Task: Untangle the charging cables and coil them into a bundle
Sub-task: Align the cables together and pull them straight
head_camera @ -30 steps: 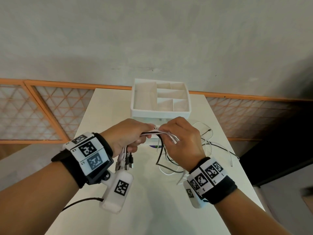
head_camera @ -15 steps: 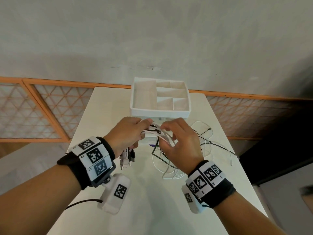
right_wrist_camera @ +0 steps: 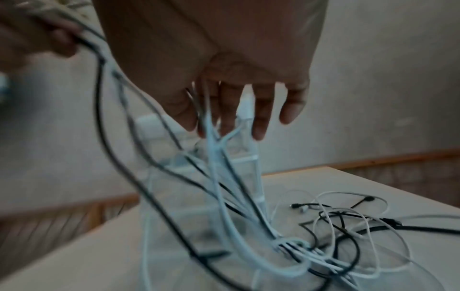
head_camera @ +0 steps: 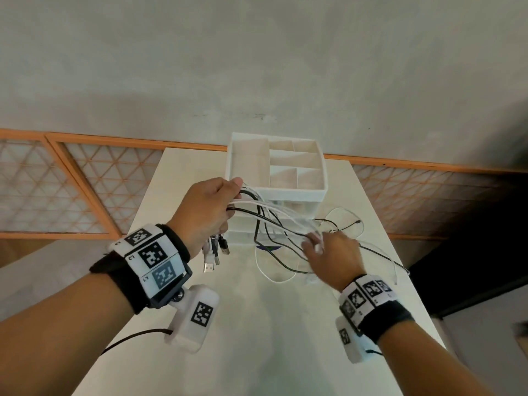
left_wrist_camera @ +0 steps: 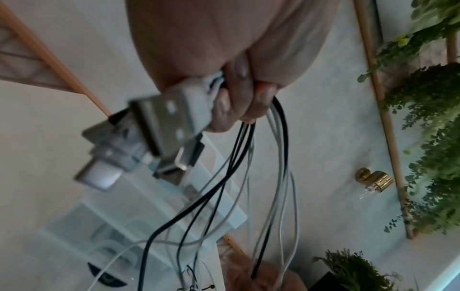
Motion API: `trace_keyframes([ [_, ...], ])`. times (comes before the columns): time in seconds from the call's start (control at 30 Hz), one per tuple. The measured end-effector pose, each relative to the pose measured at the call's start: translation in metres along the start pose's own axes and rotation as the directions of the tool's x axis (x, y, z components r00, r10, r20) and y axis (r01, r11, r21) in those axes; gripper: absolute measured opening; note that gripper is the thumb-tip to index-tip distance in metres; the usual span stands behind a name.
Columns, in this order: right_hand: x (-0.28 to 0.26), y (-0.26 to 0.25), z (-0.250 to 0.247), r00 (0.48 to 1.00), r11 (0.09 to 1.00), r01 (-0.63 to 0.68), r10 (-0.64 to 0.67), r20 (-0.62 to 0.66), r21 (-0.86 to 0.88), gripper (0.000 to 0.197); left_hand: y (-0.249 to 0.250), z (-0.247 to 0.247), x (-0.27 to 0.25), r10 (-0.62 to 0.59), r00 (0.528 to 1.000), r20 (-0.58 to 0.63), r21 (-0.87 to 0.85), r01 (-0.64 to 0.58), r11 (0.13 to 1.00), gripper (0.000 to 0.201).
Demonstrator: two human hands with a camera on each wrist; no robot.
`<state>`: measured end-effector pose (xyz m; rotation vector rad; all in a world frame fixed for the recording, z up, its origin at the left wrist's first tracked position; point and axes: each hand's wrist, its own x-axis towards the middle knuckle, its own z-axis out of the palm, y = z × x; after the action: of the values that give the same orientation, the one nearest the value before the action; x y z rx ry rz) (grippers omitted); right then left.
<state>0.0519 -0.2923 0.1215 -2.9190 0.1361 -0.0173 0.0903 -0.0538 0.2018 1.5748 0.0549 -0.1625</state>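
The left hand (head_camera: 205, 208) is raised above the middle of the counter (head_camera: 257, 338), fingers curled tight around a bunch of black and white charging cables (head_camera: 274, 221). In the left wrist view the fingertips (left_wrist_camera: 239, 110) press the strands into the palm, and the USB plugs (head_camera: 214, 252) hang out from under the fist, blurred by closeness. From the fist the cables run down and toward the right edge of the counter, several strands fanning apart as they go.

The right hand (head_camera: 331, 255) sits lower, just above the counter surface toward its right edge, with fingers straight and spread. In the right wrist view a few white strands pass between the fingers (right_wrist_camera: 261, 118), which comb through them without closing; the picture is blurred, so whether any strand is pinched cannot be told.

Beyond the right hand, the remaining lengths lie on the counter in a loose tangle (right_wrist_camera: 348, 246) of crossed loops, with small connector ends near the right edge. One thin strand trails along that edge.

A white organizer (head_camera: 275, 192) with an open, divided top tray stands at the far edge of the counter, directly behind the stretched cables. Behind the counter runs a grey wall (head_camera: 257, 67) with an orange-framed lattice panel (head_camera: 57, 190) along its base.
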Motion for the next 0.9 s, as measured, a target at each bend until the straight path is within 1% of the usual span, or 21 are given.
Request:
trace_keyframes([
  [0.1,0.015,0.024,-0.012,0.977,0.976,-0.213,0.214,-0.003,0.05,0.032,-0.003,-0.005,0.003,-0.009,0.997,-0.083,-0.054,0.004,0.999,0.035],
  [0.13,0.017,0.031,-0.015,0.969,0.968,-0.246,0.244,0.031,0.059,0.033,-0.003,-0.006,0.005,-0.011,0.995,-0.099,-0.062,0.005,0.998,0.035],
  [0.17,0.019,0.038,-0.016,0.96,0.963,-0.263,0.256,0.11,0.055,0.037,-0.003,-0.008,0.007,-0.012,0.994,-0.11,-0.06,0.006,0.998,0.035],
  [0.23,0.015,0.044,-0.014,0.92,0.976,-0.212,0.185,0.345,0.041,0.057,-0.003,-0.011,0.009,-0.016,0.993,-0.115,-0.031,0.012,0.999,0.035],
  [0.27,0.012,0.045,-0.011,0.9,0.988,-0.147,0.112,0.42,0.053,0.068,-0.004,-0.012,0.01,-0.014,0.994,-0.107,-0.007,0.014,1.0,0.035],
  [0.3,0.008,0.042,-0.011,0.901,0.991,-0.093,0.044,0.433,0.093,0.075,-0.006,-0.013,0.01,-0.018,0.995,-0.097,0.024,0.021,0.999,0.036],
  [0.37,0.005,0.028,-0.021,0.951,0.969,-0.028,-0.049,0.305,0.243,0.07,-0.011,-0.012,0.009,-0.037,0.994,-0.098,0.082,0.045,0.996,0.036],
  [0.43,0.002,0.004,-0.042,0.988,0.924,0.076,-0.121,0.097,0.376,0.054,-0.014,-0.01,0.01,-0.051,0.986,-0.161,0.123,0.071,0.99,0.036],
  [0.5,-0.002,-0.02,-0.067,0.978,0.866,0.203,-0.155,-0.141,0.457,0.045,-0.014,-0.008,0.01,-0.055,0.972,-0.226,0.162,0.093,0.982,0.036],
  [0.53,-0.003,-0.031,-0.079,0.955,0.84,0.267,-0.163,-0.248,0.472,0.042,-0.012,-0.007,0.01,-0.059,0.972,-0.228,0.181,0.102,0.978,0.036],
  [0.57,-0.003,-0.039,-0.084,0.931,0.818,0.327,-0.191,-0.312,0.474,0.049,-0.01,-0.005,0.008,-0.064,0.979,-0.194,0.189,0.101,0.977,0.036],
  [0.6,-0.002,-0.047,-0.087,0.921,0.81,0.365,-0.24,-0.308,0.459,0.069,-0.006,-0.002,0.005,-0.065,0.991,-0.121,0.182,0.086,0.98,0.036],
  [0.63,0.0,-0.057,-0.084,0.922,0.814,0.38,-0.298,-0.246,0.44,0.092,-0.003,0.002,0.001,-0.058,0.998,-0.026,0.172,0.061,0.983,0.037],
  [0.67,0.001,-0.067,-0.075,0.924,0.828,0.383,-0.342,-0.173,0.41,0.108,0.0,0.007,-0.004,-0.044,0.997,0.066,0.165,0.032,0.986,0.038],
  [0.7,0.004,-0.075,-0.061,0.92,0.837,0.39,-0.366,-0.139,0.384,0.109,0.003,0.012,-0.01,-0.023,0.99,0.138,0.157,0.001,0.988,0.039],
  [0.73,0.007,-0.081,-0.046,0.922,0.837,0.386,-0.357,-0.148,0.388,0.094,0.006,0.016,-0.013,0.002,0.984,0.179,0.142,-0.028,0.989,0.039],
  [0.77,0.01,-0.083,-0.034,0.937,0.838,0.35,-0.31,-0.164,0.417,0.067,0.007,0.017,-0.015,0.027,0.982,0.186,0.125,-0.051,0.991,0.039],
  [0.8,0.014,-0.079,-0.026,0.96,0.848,0.278,-0.232,-0.154,0.452,0.039,0.008,0.015,-0.015,0.052,0.984,0.168,0.11,-0.071,0.991,0.039],
  [0.83,0.019,-0.071,-0.021,0.984,0.862,0.174,-0.139,-0.109,0.476,0.019,0.007,0.011,-0.014,0.071,0.988,0.136,0.104,-0.085,0.991,0.038],
  [0.87,0.023,-0.059,-0.018,0.997,0.871,0.078,-0.056,-0.058,0.485,0.01,0.005,0.004,-0.012,0.082,0.992,0.093,0.108,-0.092,0.99,0.035],
  [0.9,0.026,-0.045,-0.016,1.0,0.881,0.012,0.002,-0.031,0.472,0.009,0.001,-0.004,-0.01,0.087,0.995,0.05,0.126,-0.093,0.988,0.032],
])
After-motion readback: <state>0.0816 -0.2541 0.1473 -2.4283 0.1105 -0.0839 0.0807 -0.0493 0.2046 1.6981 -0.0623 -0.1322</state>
